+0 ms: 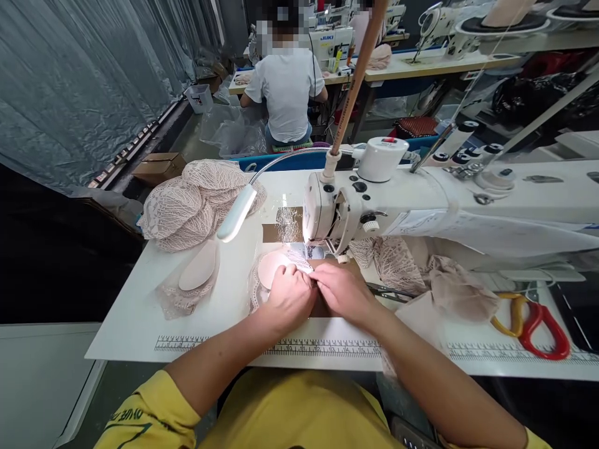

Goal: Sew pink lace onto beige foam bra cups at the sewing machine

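Just in front of the needle of a white sewing machine (322,209), my two hands meet over a pale pink lace piece (271,267). My left hand (291,292) has its fingers curled down on the lace piece, closed on its edge. Touching it from the right, my right hand (344,292) pinches the same edge between thumb and fingers. A smooth oval pad shows on the lace piece left of my hands. Part of the edge is hidden under my fingers.
Stacked lace cups (175,209) lie at the back left, beside a lamp (238,212). A lace piece with a pad (199,268) lies nearer. Scissors with red and yellow handles (538,327) rest at right, near bunched fabric (461,290). Ahead, a person in white (286,93) sits.
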Motion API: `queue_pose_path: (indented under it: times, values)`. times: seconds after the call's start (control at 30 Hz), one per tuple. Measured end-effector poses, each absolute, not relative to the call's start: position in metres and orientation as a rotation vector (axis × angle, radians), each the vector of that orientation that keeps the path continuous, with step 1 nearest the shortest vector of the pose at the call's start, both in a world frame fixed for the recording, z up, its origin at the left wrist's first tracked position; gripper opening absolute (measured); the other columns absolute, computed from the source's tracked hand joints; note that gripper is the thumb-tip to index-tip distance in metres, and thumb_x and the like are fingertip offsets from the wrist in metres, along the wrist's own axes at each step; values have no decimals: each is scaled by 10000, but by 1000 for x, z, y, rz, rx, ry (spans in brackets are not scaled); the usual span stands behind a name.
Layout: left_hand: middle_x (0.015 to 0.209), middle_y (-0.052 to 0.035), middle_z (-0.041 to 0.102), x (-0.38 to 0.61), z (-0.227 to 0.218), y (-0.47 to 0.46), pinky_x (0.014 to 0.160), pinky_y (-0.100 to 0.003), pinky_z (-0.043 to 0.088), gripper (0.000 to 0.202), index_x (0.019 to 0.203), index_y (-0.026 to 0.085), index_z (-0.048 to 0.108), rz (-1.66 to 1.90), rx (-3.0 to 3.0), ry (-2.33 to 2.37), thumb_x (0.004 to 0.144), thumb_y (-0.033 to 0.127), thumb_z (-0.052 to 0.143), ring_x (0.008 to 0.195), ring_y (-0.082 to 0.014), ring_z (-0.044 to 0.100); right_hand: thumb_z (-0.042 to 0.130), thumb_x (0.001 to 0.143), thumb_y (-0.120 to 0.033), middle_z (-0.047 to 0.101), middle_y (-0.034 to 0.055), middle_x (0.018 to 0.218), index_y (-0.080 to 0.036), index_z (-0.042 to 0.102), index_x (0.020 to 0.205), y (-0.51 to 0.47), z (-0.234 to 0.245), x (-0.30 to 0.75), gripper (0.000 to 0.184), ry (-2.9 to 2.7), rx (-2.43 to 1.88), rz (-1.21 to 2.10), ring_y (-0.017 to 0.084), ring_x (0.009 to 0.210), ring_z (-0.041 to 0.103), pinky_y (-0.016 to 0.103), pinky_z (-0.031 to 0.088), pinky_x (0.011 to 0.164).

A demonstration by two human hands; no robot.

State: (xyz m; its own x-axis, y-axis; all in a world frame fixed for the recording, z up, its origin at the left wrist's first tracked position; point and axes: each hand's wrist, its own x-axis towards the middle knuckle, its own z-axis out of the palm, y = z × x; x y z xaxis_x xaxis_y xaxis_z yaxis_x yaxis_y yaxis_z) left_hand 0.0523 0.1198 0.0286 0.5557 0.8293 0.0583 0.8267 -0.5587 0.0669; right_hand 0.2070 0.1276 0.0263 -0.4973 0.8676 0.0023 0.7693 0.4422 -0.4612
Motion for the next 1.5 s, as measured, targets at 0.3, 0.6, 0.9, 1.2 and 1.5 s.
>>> queue_pose_path:
  times: [0.3,0.6,0.9,1.2,1.5]
  values:
    - [892,-75,689,13,42,141,704,-286,515,285,923,150,662,448,2426,982,942,233,390,794,-165,628,446,859,-68,620,72,954,-179,660,970,126,24,201,265,-2704,-1518,250,191,823,545,297,366,655]
    - [1181,-150,651,12,-7,167,780,-391,549,297,1112,117,642,664,2727,928,952,227,417,962,-236,644,424,855,-45,636,100,1084,-182,636,1158,132,23,196,395,-2630,-1648,144,186,791,559,308,392,633]
    - [1207,-159,638,10,-6,185,837,-409,519,318,1169,116,621,574,2734,897,939,222,429,992,-231,612,446,776,-15,657,111,997,-185,619,1202,135,16,195,490,-2536,-1664,185,209,804,561,319,372,623]
    - [1139,-86,664,-12,52,141,930,-344,470,218,956,188,684,187,2375,684,864,139,492,1079,-215,578,388,853,-72,646,81,927,-200,699,1038,140,17,204,384,-2372,-1559,394,196,818,555,295,389,685]
    - [871,-50,676,-13,80,139,709,-233,480,164,959,167,642,122,2175,670,900,212,495,779,-143,619,358,908,-110,633,70,896,-202,675,1115,139,14,205,390,-2361,-1581,435,160,712,536,260,373,617]
